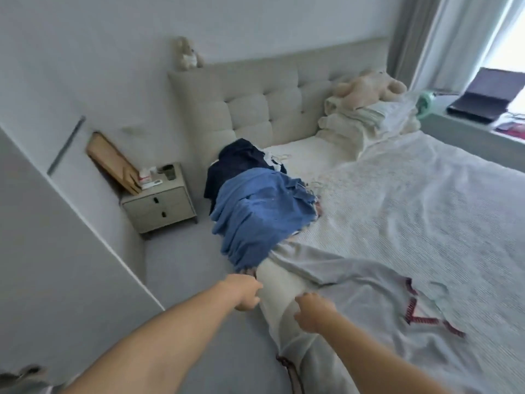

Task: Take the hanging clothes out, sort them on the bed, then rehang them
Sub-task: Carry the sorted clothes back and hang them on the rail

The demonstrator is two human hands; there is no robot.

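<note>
Both hands grip the pale grey V-neck sweater with dark red trim [355, 297] at the white bed's [426, 200] near left edge: left hand [246, 292] and right hand [312, 312] pinch fabric. Pull evenly; avoid dragging the blue garment [255, 217] beyond.

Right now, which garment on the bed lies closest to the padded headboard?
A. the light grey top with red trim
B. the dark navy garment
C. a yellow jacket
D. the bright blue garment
B: the dark navy garment lies nearest the headboard, with the blue garment next along the bed's edge and the grey top with red trim nearest the person.
</note>
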